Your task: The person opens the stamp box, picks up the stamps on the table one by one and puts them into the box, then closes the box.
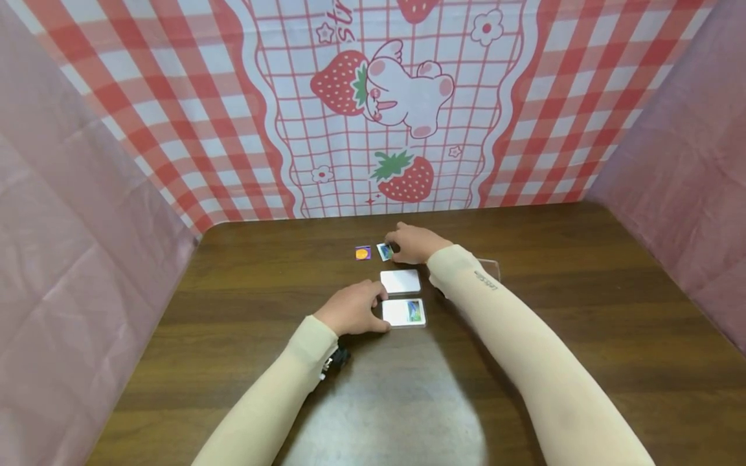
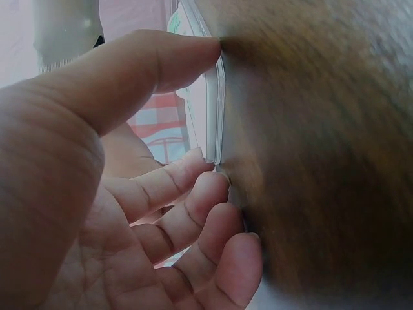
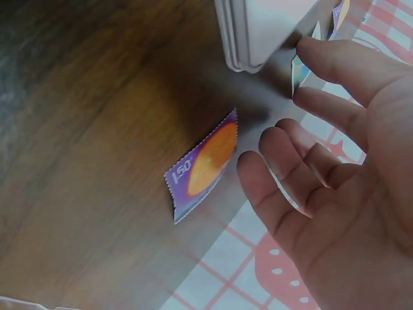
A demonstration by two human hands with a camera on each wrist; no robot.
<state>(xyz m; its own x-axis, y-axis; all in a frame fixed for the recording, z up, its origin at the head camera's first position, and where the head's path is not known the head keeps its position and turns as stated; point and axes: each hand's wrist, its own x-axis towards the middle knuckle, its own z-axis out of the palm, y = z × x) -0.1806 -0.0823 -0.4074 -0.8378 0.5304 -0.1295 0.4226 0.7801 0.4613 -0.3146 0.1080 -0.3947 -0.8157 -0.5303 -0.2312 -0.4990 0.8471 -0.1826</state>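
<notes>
My left hand [image 1: 352, 309] holds the nearer flat white case [image 1: 395, 313] on the table, its thumb at the front edge and fingertips at the back edge. A small blue-green stamp [image 1: 414, 311] lies on the right part of that case. Farther back, my right hand [image 1: 418, 244] pinches a blue-and-green stamp [image 1: 384, 252] between thumb and index finger; its other fingers curve loosely. Beside it to the left is a purple stamp [image 1: 362, 253] with an orange disc. The right wrist view shows another purple stamp [image 3: 205, 165], marked 150, beneath the fingers.
A second flat white case [image 1: 399, 281] lies just behind the nearer one. Partly behind the right forearm is a clear plastic piece [image 1: 491, 267]. The wooden table [image 1: 245, 323] meets a strawberry-print cloth [image 1: 402, 116] at the back, with pink cloth [image 1: 76, 213] on both sides.
</notes>
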